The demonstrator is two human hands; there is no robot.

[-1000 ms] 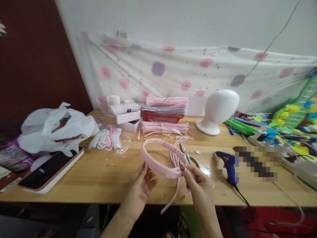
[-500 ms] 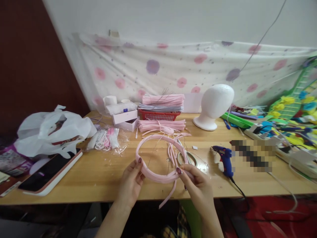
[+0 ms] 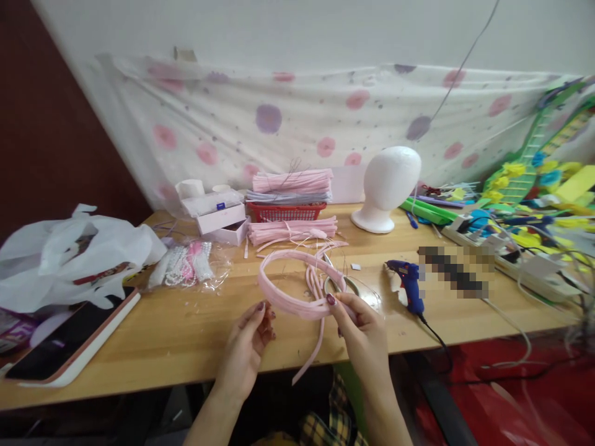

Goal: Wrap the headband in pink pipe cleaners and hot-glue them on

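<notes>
pink catches us first in the head view, but we go to the lettering: down at the far left, a purple package (image 3: 13, 329) shows pale characters, half hidden under a white plastic bag (image 3: 41, 266) and too cut off for us to read. on the stacked white box (image 3: 220, 219) we spot a small blue tag (image 3: 220, 205), its marking too tiny to make out.

now to the hands! we have both forearms rising from the bottom edge, wrists angled inward. our right hand (image 3: 360, 325) is clamped on the pink ring (image 3: 297, 308), thumb on top at its near right side, fingers tucked beneath. our left hand (image 3: 246, 344) sits just beside the ring's near left edge, thumb up, fingers curled; whether they touch the ring, we cannot tell.

and what a ring: pale pink, fuzzy-looking, wide and rounded, tilted above the wooden table (image 3: 186, 347), its layers lying close together where we grip. below it, a loose pink strip (image 3: 313, 353) trails past the table's front edge. behind, a pink bundle (image 3: 292, 230) lies before the red basket (image 3: 290, 213), and the blue glue gun (image 3: 409, 290) rests to the right.
</notes>
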